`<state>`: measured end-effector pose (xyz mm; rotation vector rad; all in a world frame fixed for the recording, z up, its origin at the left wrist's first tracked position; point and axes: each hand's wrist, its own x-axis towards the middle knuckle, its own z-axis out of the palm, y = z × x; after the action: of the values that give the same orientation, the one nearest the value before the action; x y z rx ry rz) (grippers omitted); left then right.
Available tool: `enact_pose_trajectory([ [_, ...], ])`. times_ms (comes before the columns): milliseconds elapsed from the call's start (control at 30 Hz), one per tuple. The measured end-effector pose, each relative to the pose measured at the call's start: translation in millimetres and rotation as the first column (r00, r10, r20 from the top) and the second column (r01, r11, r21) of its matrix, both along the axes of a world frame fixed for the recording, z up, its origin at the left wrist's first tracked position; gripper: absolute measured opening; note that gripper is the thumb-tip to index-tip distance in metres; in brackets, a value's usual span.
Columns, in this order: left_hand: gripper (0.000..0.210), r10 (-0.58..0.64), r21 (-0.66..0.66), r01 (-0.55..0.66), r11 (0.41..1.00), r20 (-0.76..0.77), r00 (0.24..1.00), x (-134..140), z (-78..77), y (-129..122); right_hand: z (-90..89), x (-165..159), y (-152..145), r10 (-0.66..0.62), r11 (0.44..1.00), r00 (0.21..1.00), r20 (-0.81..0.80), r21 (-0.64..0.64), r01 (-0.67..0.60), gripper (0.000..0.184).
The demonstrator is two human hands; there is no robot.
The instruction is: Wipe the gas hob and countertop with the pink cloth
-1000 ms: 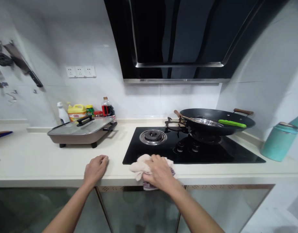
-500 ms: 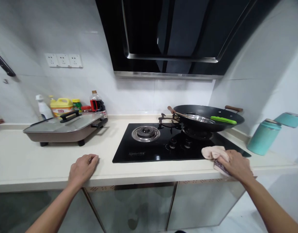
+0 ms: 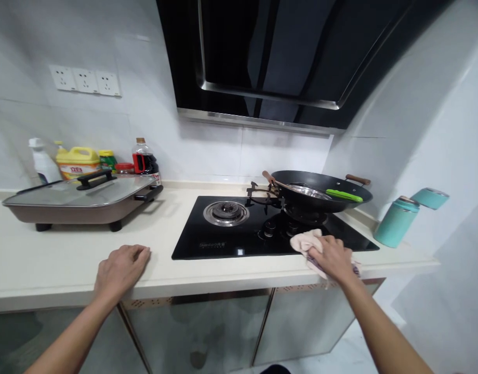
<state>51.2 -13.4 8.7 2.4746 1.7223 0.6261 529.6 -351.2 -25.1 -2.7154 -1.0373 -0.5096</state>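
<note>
My right hand [image 3: 333, 257] grips a pale pink cloth [image 3: 307, 242], pressing it on the front edge of the black gas stove [image 3: 223, 249]; part of the cloth hangs over the counter edge. Resting on the white countertop [image 3: 161, 270], left of the stove, is my left hand [image 3: 120, 269], its fingers curled in and nothing seen in them. Behind the right hand, a black wok [image 3: 317, 200] sits on the right burner, holding a shiny metal piece and a bright green-handled utensil [image 3: 344, 196]. The left burner [image 3: 226, 213] is bare, its pan support [image 3: 264, 196] lying behind it near the wok.
A lidded electric pan [image 3: 79, 205] stands at the left. Behind it are a white spray bottle [image 3: 45, 162], a yellow jug [image 3: 79, 162] and a dark sauce bottle [image 3: 146, 162]. A teal flask [image 3: 397, 222] leans near the right wall. The range hood [image 3: 254, 104] overhangs the stove.
My right hand has slid the cloth leftward along the stove's front edge, toward the knobs. My left hand stays on the counter. The view has turned slightly.
</note>
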Motion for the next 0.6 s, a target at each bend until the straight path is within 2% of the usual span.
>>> enact_pose_trajectory([
  [167, 0.048, -0.005, 0.004, 0.005, 1.0, -0.023, 1.0, -1, 0.2, 0, 13.5, -97, 60, 0.262, 0.964, 0.965, -0.012, 0.049, -0.261, 0.043],
  [300, 0.05, -0.025, 0.009, 0.025, 1.0, -0.028, 0.999, -1, -0.3, -1, 15.4, -152, 88, 0.476, 0.87, 0.879, 0.028, 0.132, -0.475, 0.035],
  [467, 0.047, -0.025, 0.03, 0.026, 0.999, -0.024, 0.999, -1, -0.1, -3, 10.7, -184, 90, 0.658, 0.737, 0.751, 0.053, 0.159, -0.657, 0.023],
  [600, 0.047, -0.014, 0.026, 0.016, 1.0, -0.061, 0.998, -3, -3.4, 3, 7.2, -174, 77, 0.692, 0.703, 0.72, 0.05, 0.18, -0.688, 0.016],
])
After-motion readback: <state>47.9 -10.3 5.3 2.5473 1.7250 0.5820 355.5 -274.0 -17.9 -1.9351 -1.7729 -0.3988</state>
